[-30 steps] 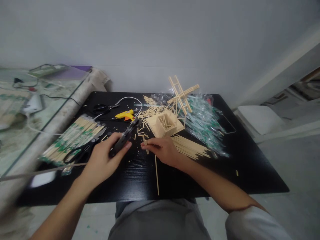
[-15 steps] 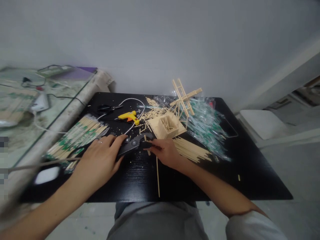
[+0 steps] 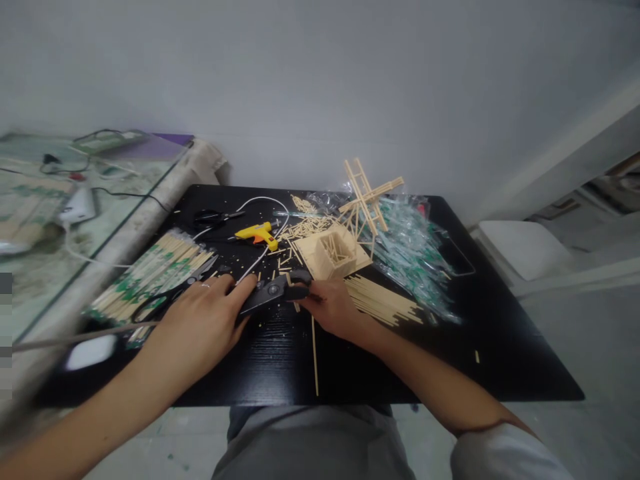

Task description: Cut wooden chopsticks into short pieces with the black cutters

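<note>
My left hand grips the handles of black cutting pliers, whose jaws point right onto a thin wooden stick. My right hand pinches that stick against the black table, fingers closed around its upper end right beside the plier jaws. The stick runs down toward the table's near edge. Just behind my hands stands a small open box built of sticks, with a stick windmill behind it.
A yellow glue gun with a white cord lies at the back. Scissors rest on packed chopsticks at the left. Loose sticks and torn clear wrappers fill the right. A glass table adjoins on the left.
My left hand lowered the pliers from a raised tilt and brought the jaws rightward to the stick. My right hand has kept hold of the stick in much the same place.
</note>
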Tool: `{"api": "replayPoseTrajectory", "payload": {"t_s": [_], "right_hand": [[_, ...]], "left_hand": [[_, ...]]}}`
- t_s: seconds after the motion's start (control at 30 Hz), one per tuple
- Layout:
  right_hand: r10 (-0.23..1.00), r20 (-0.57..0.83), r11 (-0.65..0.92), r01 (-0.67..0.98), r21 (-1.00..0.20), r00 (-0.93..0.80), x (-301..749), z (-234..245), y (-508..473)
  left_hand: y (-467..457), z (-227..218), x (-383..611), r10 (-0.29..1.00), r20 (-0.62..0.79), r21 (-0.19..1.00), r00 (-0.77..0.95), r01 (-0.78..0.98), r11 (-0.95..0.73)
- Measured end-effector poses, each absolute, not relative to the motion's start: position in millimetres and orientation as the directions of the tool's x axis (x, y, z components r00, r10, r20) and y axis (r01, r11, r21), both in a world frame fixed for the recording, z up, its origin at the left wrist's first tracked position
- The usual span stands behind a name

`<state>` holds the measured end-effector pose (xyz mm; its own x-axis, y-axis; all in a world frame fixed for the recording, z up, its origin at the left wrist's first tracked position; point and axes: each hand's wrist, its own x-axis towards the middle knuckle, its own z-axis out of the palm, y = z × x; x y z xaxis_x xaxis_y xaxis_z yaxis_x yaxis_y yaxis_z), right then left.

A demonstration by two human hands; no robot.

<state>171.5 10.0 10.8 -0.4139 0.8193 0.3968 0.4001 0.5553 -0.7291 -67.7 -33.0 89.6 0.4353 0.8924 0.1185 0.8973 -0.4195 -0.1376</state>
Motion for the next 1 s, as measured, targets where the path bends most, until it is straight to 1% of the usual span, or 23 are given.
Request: {"api": "replayPoseTrajectory", "payload": {"t_s": [0.13,0.27,0.43,0.57,0.67,0.77,0.83,0.87,0.93,1.0], "right_hand": [[0.809,0.416,0.571,0.387,-0.724,-0.416,172,10,10],[0.792,0.449,0.598,0.378,-0.707,-0.413,172,9,10],[0.807,0.425,0.581,0.421,-0.697,-0.410,173,9,8],[0.823,0.388,0.556,0.449,-0.700,-0.414,172,8,8],[0.822,0.379,0.553,0.437,-0.709,-0.426,173,13,8],[0.797,0.400,0.578,0.380,-0.722,-0.452,182,28,5],[0.796,0.399,0.574,0.360,-0.736,-0.455,192,39,1],[0.817,0.386,0.548,0.369,-0.751,-0.429,199,44,-1],[0.879,0.294,0.451,0.456,-0.767,-0.375,213,49,-7],[0.917,0.178,0.362,0.557,-0.748,-0.358,226,46,-14]], "left_hand": [[-32,89,-67,0.893,0.095,-0.174,0.439,0.891,-0.420],[-33,91,-67,0.908,0.030,-0.203,0.417,0.892,-0.403],[-34,92,-64,0.931,-0.023,-0.224,0.364,0.906,-0.360],[-32,90,-66,0.933,-0.011,-0.234,0.361,0.906,-0.353],[-29,87,-71,0.919,0.046,-0.206,0.393,0.903,-0.376],[-23,81,-76,0.902,0.143,-0.106,0.408,0.912,-0.396],[-18,74,-78,0.903,0.214,0.007,0.373,0.924,-0.383],[-15,69,-78,0.909,0.240,0.075,0.340,0.927,-0.367],[-9,59,-76,0.925,0.264,0.227,0.272,0.915,-0.334],[-2,48,-70,0.939,0.249,0.370,0.237,0.873,-0.319]]}}
